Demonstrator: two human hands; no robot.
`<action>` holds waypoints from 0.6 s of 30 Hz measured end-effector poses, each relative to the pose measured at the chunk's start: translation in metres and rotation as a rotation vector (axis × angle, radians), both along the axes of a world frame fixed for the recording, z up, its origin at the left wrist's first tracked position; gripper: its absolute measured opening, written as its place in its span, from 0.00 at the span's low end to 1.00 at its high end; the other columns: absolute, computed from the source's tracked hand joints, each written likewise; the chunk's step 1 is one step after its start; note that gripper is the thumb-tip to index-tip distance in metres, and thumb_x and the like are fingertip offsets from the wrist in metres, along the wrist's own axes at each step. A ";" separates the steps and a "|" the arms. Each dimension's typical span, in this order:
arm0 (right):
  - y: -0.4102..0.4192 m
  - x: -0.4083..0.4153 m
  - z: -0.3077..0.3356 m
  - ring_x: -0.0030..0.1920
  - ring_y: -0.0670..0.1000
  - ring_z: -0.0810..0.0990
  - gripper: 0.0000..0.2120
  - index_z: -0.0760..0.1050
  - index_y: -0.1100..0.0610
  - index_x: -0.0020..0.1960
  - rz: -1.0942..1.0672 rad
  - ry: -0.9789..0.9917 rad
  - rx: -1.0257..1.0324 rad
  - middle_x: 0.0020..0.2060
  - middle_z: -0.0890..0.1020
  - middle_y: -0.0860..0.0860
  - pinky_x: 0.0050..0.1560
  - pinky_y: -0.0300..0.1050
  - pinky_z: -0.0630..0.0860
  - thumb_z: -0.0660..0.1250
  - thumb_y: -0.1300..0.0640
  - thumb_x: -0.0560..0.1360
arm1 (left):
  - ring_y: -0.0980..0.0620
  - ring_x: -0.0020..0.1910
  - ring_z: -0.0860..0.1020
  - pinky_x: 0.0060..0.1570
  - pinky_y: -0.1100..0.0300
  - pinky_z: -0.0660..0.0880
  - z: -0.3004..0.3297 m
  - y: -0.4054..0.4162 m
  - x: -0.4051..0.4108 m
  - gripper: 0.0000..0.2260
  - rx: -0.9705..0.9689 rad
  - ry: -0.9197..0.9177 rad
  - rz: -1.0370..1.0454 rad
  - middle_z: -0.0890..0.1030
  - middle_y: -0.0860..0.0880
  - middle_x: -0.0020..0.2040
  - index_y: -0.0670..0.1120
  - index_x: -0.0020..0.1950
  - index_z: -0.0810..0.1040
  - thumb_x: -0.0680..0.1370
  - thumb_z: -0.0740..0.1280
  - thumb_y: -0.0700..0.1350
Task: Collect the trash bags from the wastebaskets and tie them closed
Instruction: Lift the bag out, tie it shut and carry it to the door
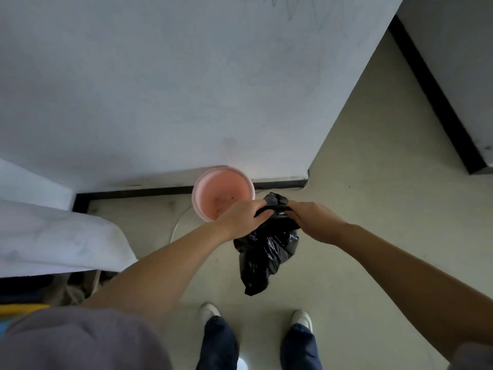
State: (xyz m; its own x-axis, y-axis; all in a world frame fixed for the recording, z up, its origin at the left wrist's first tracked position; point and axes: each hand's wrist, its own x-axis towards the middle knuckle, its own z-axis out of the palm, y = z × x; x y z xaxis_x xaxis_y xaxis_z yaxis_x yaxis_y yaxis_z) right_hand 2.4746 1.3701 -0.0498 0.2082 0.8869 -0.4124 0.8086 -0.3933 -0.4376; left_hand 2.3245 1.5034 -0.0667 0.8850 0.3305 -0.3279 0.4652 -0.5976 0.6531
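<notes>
Domestic interior, probably a bedroom: white bedding [53, 236] at left, small pink wastebasket [223, 193] against a scuffed white wall [186, 89], black skirting [138, 192], pale floor [373, 196]

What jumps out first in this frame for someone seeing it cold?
The black trash bag at centre, hanging above the floor with its neck gathered between the left hand and the right hand; both have a grip on the top. Just behind it, against the wall, stands the pink wastebasket, unlined, with specks of dirt at its bottom.
</notes>
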 end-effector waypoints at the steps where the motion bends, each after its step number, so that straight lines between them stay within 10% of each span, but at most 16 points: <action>1: 0.001 -0.003 0.014 0.45 0.61 0.78 0.13 0.70 0.60 0.56 0.029 0.004 0.009 0.47 0.80 0.59 0.41 0.51 0.70 0.51 0.54 0.82 | 0.46 0.37 0.80 0.44 0.45 0.77 0.011 -0.001 -0.007 0.18 0.018 0.021 0.015 0.82 0.46 0.39 0.46 0.48 0.76 0.79 0.55 0.59; 6: -0.001 -0.025 0.069 0.44 0.62 0.78 0.10 0.68 0.60 0.51 0.306 -0.010 0.068 0.45 0.79 0.60 0.43 0.56 0.73 0.52 0.54 0.82 | 0.55 0.35 0.77 0.37 0.69 0.73 0.065 -0.034 -0.049 0.13 0.072 0.036 0.235 0.78 0.52 0.36 0.47 0.55 0.76 0.81 0.56 0.53; 10: -0.007 -0.055 0.108 0.42 0.62 0.77 0.08 0.63 0.58 0.46 0.621 -0.067 0.120 0.43 0.78 0.61 0.43 0.57 0.72 0.52 0.55 0.82 | 0.46 0.35 0.77 0.37 0.51 0.71 0.095 -0.084 -0.101 0.13 0.162 0.038 0.463 0.78 0.46 0.35 0.46 0.44 0.74 0.81 0.57 0.53; 14: -0.015 -0.108 0.129 0.41 0.59 0.79 0.07 0.68 0.60 0.50 0.909 -0.095 0.131 0.42 0.79 0.58 0.45 0.57 0.75 0.55 0.56 0.81 | 0.60 0.29 0.67 0.32 0.65 0.62 0.128 -0.154 -0.161 0.13 0.191 -0.017 0.744 0.66 0.56 0.29 0.49 0.36 0.67 0.81 0.60 0.47; 18: -0.039 -0.192 0.141 0.41 0.54 0.78 0.09 0.68 0.57 0.54 1.194 -0.132 0.139 0.39 0.78 0.52 0.42 0.48 0.76 0.53 0.54 0.81 | 0.50 0.39 0.75 0.40 0.57 0.68 0.132 -0.236 -0.233 0.13 0.190 0.057 1.031 0.77 0.50 0.37 0.47 0.40 0.73 0.81 0.58 0.52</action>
